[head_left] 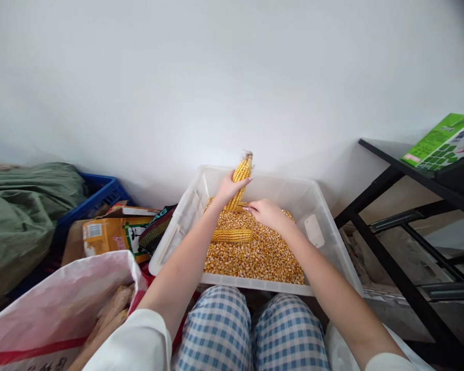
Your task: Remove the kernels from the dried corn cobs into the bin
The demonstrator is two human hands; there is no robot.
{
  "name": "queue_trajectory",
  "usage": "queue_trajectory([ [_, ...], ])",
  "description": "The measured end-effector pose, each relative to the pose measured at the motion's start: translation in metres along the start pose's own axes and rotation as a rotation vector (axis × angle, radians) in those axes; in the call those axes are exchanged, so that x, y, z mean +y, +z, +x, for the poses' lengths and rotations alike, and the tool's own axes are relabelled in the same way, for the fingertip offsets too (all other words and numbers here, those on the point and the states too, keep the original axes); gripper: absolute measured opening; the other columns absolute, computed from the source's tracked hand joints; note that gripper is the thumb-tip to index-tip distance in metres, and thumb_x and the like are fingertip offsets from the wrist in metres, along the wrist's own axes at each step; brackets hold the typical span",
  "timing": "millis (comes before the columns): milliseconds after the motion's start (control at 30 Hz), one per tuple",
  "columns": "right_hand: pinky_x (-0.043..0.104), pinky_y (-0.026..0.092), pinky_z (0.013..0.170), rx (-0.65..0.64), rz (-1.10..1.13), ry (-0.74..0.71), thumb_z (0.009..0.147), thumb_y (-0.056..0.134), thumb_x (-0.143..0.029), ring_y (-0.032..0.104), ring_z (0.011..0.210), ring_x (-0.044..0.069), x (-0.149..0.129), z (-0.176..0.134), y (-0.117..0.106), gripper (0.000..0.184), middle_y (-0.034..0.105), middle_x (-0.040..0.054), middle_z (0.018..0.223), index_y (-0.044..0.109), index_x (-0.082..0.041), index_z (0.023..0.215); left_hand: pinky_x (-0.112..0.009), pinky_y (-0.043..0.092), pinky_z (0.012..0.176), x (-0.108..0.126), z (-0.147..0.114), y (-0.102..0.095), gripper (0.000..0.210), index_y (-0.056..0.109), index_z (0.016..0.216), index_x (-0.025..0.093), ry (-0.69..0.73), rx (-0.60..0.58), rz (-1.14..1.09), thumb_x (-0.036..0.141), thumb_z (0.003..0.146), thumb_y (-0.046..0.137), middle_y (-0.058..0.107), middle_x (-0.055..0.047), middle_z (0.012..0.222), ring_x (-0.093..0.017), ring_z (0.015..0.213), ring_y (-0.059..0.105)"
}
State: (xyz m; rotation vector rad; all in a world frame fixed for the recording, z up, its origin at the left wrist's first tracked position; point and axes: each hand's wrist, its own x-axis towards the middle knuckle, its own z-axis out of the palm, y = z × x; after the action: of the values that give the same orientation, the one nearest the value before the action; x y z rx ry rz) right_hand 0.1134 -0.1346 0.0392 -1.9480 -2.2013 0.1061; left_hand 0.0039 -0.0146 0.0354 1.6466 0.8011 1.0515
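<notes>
My left hand is closed round an ear of corn, held tilted upright with its silky, pale end at the top. Close to the ear's lower part, my right hand is closed in a pinch. A thin, rod-like tool sticks out from its fingers toward the ear; its exact kind is too small to make out. Both hands are over a translucent plastic bin. Loose yellow corn kernels cover its bottom in a heap. Another ear of corn lies across the kernels, below my left hand.
A white woven sack with bare cobs stands at the left. Behind it are a cardboard carton, a blue crate and green cloth. To the right, a black metal frame carries a green box. A white wall rises behind.
</notes>
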Motion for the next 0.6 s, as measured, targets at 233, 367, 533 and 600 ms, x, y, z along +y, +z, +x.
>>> queue_trajectory([
  [233,0.023,0.034,0.06,-0.096,-0.015,-0.045,0.086,0.043,-0.029,0.057,0.068,0.015,0.005,0.0,-0.006,0.027,0.066,0.0062,0.079,0.068,-0.018,0.08,-0.026,0.042,0.065,0.007,-0.013,0.007,0.046,0.061,0.096,0.017,0.141,-0.246,0.215,0.042,0.059,0.068,0.063,-0.002,0.079,-0.016,0.07,0.055],
  [367,0.023,0.033,0.058,-0.164,0.034,-0.023,0.084,0.047,-0.031,0.056,0.064,0.014,0.005,-0.003,-0.01,0.026,0.066,0.0061,0.077,0.068,-0.018,0.077,-0.024,0.041,0.063,0.005,-0.01,0.006,0.042,0.062,0.094,0.018,0.157,-0.249,0.222,0.038,0.057,0.069,0.062,-0.001,0.074,-0.014,0.067,0.054],
  [533,0.022,0.027,0.052,-0.096,0.106,-0.02,0.087,0.042,-0.033,0.05,0.056,0.01,0.006,-0.004,-0.014,0.031,0.064,0.0043,0.072,0.066,-0.017,0.075,-0.024,0.041,0.063,0.002,-0.005,0.005,0.042,0.061,0.096,0.016,0.092,-0.134,0.188,0.04,0.062,0.066,0.062,-0.003,0.08,-0.014,0.069,0.054],
  [600,0.022,0.026,0.052,-0.067,0.103,-0.01,0.087,0.041,-0.034,0.049,0.055,0.01,0.006,-0.004,-0.016,0.033,0.064,0.0043,0.071,0.065,-0.017,0.074,-0.024,0.041,0.065,0.003,-0.005,0.005,0.042,0.06,0.097,0.016,0.066,-0.114,0.147,0.041,0.063,0.064,0.063,-0.004,0.084,-0.014,0.072,0.054],
])
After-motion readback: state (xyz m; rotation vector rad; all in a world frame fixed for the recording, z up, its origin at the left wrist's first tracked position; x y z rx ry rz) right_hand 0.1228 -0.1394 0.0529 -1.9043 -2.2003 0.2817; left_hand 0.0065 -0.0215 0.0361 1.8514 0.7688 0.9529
